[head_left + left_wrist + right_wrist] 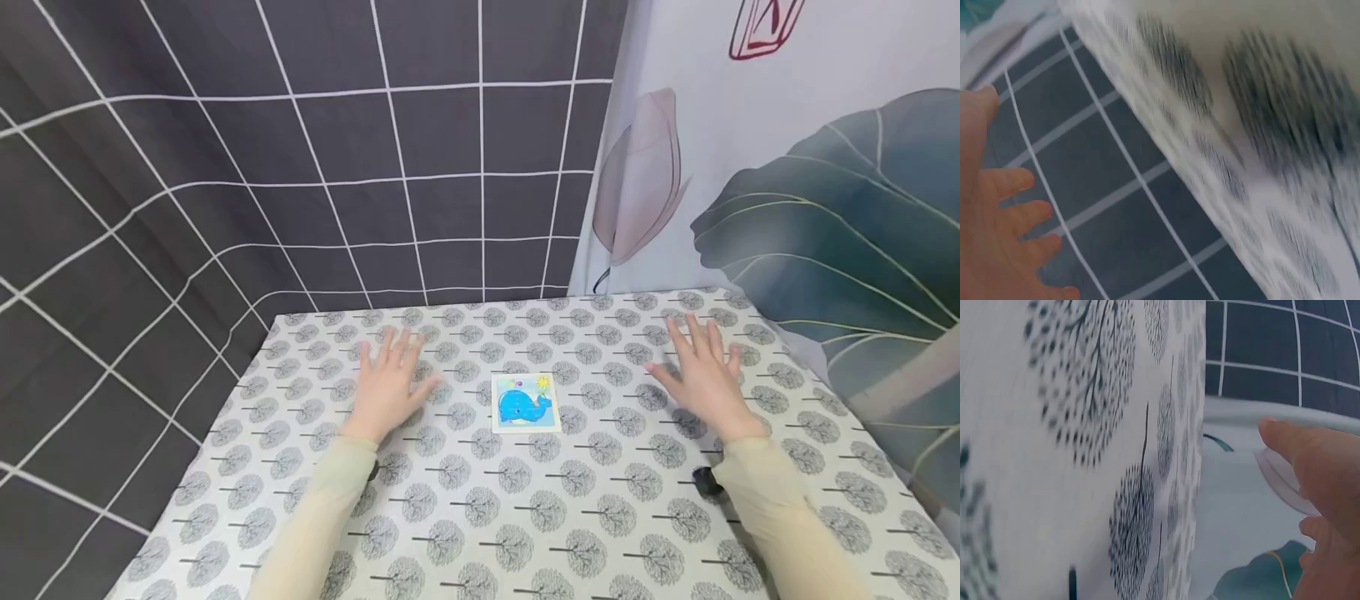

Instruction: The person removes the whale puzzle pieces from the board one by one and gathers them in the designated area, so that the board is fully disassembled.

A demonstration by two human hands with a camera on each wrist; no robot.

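Between the two hands lies a small square picture (526,403) of a blue whale with a yellow sun and a pale border, flat on the table. My left hand (386,385) is to its left, palm down with the fingers spread, holding nothing. On the other side, farther from the picture, my right hand (703,379) also has its fingers spread and holds nothing. In the left wrist view the left hand (1007,219) shows at the left edge with fingers extended. The right wrist view shows part of the right hand (1325,481). Neither hand touches the picture.
A white cloth with grey tree prints covers the table (517,508). Behind and to the left hangs a dark curtain (442,133) with white grid lines. A pale curtain (697,167) with leaf designs hangs at the right, by the table's edge.
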